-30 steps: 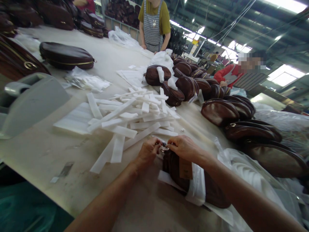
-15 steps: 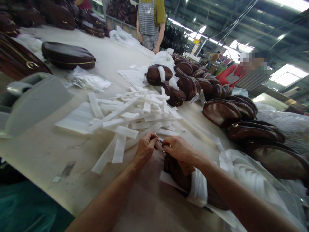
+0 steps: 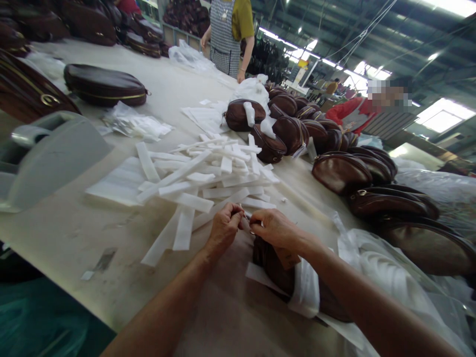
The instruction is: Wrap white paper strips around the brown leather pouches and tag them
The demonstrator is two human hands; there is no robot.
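Vs 1.0 s ago: paper tag (image 3: pixel 288 258) now tipped up under right wrist; apron person (image 3: pixel 227 37) shifted toward 9 o'clock. Brown bag (image 3: pixel 277 271) on bench (image 3: pixel 55 230), 4 o'clock of foam strips (image 3: pixel 191 202). Long axis 10-4, hardware end at 10. Left hand (image 3: pixel 226 225) pinches something tiny, unclear; right hand (image 3: pixel 273 228) pinches bag's metal fitting (image 3: pixel 252 232).

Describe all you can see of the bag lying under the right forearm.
The bag is dark brown, rounded and leather-like. A white wrap circles its middle, and a brown tag sits against it, below the right hand. It lies on the table, partly hidden by the forearm. Both hands pinch at small parts by its far end, too small to identify.
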